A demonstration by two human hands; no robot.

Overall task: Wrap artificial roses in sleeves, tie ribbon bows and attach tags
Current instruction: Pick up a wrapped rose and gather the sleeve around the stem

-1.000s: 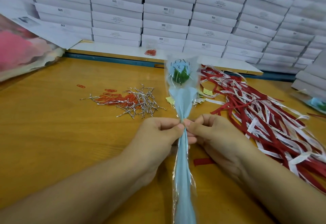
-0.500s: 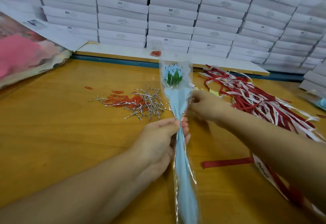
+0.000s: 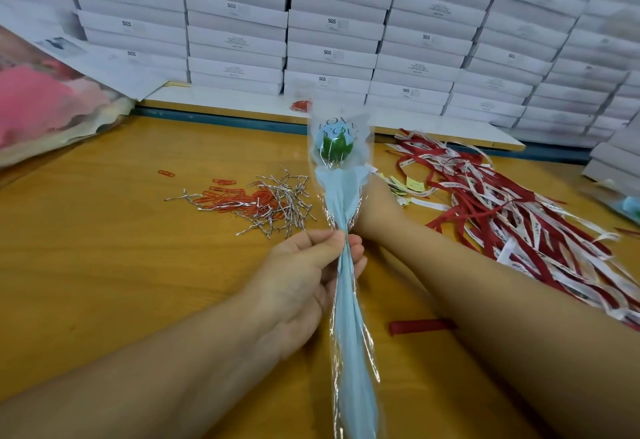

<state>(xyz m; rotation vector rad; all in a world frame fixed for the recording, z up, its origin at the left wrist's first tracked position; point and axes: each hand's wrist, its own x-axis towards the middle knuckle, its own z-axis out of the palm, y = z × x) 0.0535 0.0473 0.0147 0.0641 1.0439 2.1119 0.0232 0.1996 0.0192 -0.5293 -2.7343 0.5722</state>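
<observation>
A light blue artificial rose (image 3: 335, 148) with green leaves sits in a clear sleeve (image 3: 350, 303) printed with lettering, held upright over the wooden table (image 3: 104, 265). My left hand (image 3: 304, 286) grips the sleeve at its gathered neck, thumb in front and fingers behind. My right hand (image 3: 375, 208) reaches forward behind the sleeve, near the silver twist ties (image 3: 282, 201); its fingers are hidden by the wrap. A pile of red and white ribbons (image 3: 502, 210) lies to the right, with small yellow tags (image 3: 414, 184) at its left edge.
Red paper clips (image 3: 235, 198) are mixed with the twist ties. A short red ribbon piece (image 3: 419, 327) lies under my right forearm. Stacked white boxes (image 3: 332, 23) wall off the back. A bag of pink material (image 3: 41, 106) sits far left.
My right hand let go of the sleeve's neck and moved forward, ending behind the wrap. My left hand kept its grip and the rose stayed upright.
</observation>
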